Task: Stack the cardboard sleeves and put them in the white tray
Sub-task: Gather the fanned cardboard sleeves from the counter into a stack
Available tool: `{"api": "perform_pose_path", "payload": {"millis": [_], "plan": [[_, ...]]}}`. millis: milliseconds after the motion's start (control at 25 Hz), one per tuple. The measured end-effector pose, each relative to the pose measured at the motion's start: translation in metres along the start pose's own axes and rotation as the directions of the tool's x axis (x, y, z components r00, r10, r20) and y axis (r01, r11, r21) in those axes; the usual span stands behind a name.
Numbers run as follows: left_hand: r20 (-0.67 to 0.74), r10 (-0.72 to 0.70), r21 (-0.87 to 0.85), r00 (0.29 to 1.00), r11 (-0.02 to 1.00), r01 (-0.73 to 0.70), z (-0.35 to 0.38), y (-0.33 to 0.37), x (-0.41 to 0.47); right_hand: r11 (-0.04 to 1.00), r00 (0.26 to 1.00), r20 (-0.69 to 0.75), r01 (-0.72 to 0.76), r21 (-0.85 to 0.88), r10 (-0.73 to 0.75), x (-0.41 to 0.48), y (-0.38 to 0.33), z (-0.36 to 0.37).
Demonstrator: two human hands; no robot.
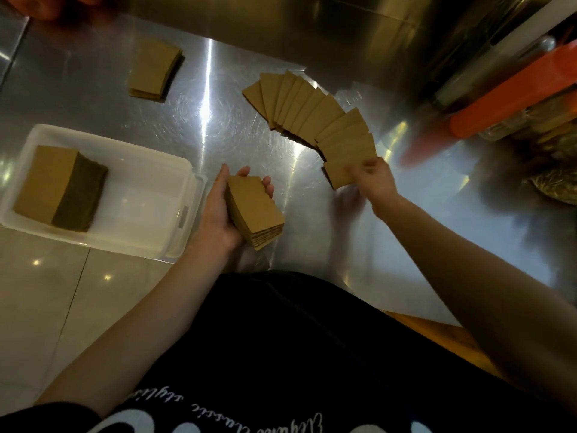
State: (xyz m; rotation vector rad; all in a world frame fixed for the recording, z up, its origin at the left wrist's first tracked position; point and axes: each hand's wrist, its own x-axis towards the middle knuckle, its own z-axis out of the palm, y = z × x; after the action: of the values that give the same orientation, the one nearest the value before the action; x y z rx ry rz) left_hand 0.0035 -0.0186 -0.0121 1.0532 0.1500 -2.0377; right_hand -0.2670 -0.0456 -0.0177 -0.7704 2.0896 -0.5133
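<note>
The step in hand is gathering. The left hand cups a held stack of cardboard sleeves from below, its grip curled round the long sides. The right hand pinches the nearest sleeve of a fanned row that arcs away across the steel surface.

The white tray sits just left of the left hand and already carries 1 tall tray stack against its left wall. The right part of its floor is bare. A far pile lies well apart at the back of the surface.

The next move probably calls for carrying the pinched sleeve across to the held stack and squaring it on top. The rest of the fan would follow before the stack goes into the tray's bare side.

Between the 2 hands the surface gives free room. To the right, blurred orange clutter stands near the fan, so wide sweeps that way look risky. The tray's near rim seems to reach the surface's near edge; whether it overhangs cannot be told.
</note>
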Motion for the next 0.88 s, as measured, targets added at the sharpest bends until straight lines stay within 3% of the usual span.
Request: {"api": "perform_pose_path", "payload": {"millis": [200,400,600,760,880], "plan": [[0.063,-0.021,0.01,0.998,1.0,0.02,-0.002,0.001,0.004,0.945,0.99,-0.131,0.008,-0.326,-0.053,0.033,0.006,-0.009],[0.133,-0.055,-0.016,0.99,0.998,0.058,-0.002,0.0,0.006,0.894,0.983,-0.18,-0.045,-0.445,-0.04,0.039,0.003,0.002],[0.215,-0.081,-0.024,0.973,0.996,0.088,0.004,0.001,0.006,0.913,0.95,-0.266,0.045,-0.406,-0.165,0.038,0.013,-0.001],[0.231,-0.094,-0.016,0.968,0.995,0.1,0.008,0.0,0.006,0.977,0.973,-0.152,0.147,-0.157,-0.171,0.04,0.014,-0.009],[0.225,-0.1,-0.002,0.969,0.995,0.103,0.01,-0.001,0.006,0.975,0.984,-0.094,0.135,-0.176,-0.153,0.049,0.004,-0.008]]}}
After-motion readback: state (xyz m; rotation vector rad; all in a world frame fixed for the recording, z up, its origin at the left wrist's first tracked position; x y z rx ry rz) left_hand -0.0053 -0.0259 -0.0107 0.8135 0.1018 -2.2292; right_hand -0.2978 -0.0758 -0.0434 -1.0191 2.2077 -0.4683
